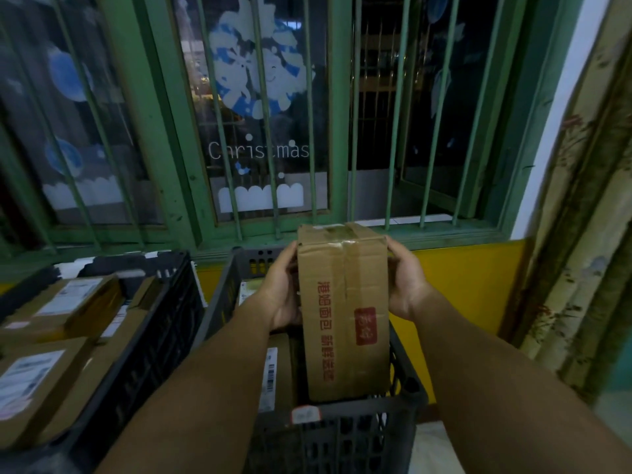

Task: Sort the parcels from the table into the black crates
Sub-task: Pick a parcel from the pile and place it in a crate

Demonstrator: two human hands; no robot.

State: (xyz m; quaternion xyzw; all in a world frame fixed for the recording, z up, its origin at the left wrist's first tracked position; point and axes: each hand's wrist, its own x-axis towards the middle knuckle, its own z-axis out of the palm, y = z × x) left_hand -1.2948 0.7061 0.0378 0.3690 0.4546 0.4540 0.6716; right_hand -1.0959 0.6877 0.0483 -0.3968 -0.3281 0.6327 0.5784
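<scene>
Both hands grip cardboard box (343, 313) (red print), over black crate (342, 436)

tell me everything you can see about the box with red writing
The cardboard box is brown, oblong and taped shut along its seam, with red characters down one face and a red square stamp. The left hand and right hand hold its sides, over the right black crate.

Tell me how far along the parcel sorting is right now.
Partly done: the left crate already holds several labelled parcels, and the right crate has at least one. In hand: both the left hand and right hand hold a red-printed carton over the right crate. The table is out of view, so what's left is unknown.
</scene>
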